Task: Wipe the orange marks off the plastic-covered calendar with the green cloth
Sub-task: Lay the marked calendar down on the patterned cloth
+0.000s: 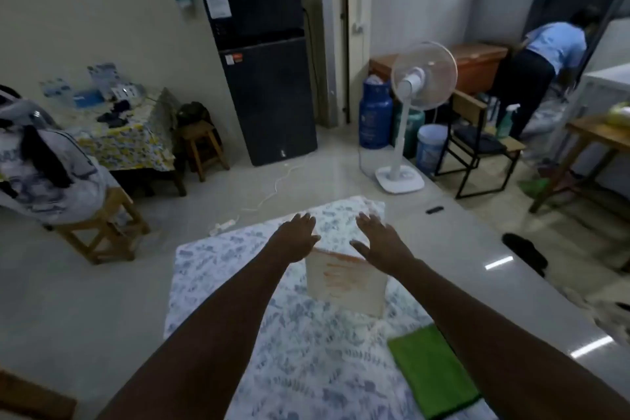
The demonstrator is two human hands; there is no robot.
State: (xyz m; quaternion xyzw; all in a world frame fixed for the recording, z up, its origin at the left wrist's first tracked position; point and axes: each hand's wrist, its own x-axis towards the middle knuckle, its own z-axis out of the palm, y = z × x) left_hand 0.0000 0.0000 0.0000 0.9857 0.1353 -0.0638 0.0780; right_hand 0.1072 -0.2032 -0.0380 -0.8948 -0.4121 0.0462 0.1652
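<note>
Orange smears run across the upper part of the white, plastic-covered calendar (346, 278), which lies flat on a white sheet printed with blue leaves (238, 283) spread on the pale glossy floor (102, 300). My left hand (296, 235) is stretched out over the calendar's far left corner, palm down, fingers spread and holding nothing. My right hand (376, 238) reaches over the far right corner in the same way, fingers splayed and empty; I cannot tell from this angle whether either palm actually touches the plastic or floats just above it.

The folded green cloth (433, 375) lies on the sheet nearer to me than the calendar and off to its right, apart from it, partly hidden under my right forearm.

Beyond the calendar, a white power strip (221, 227) with its cord sits on the floor at the sheet's far left edge. Farther back and to the calendar's right stands a white pedestal fan (417, 85), with a blue gas cylinder (375, 112) just beside it. A tall black refrigerator (266, 54) stands against the wall straight behind. Far right of the calendar, a person in a blue shirt (552, 48) bends over near a doorway.
</note>
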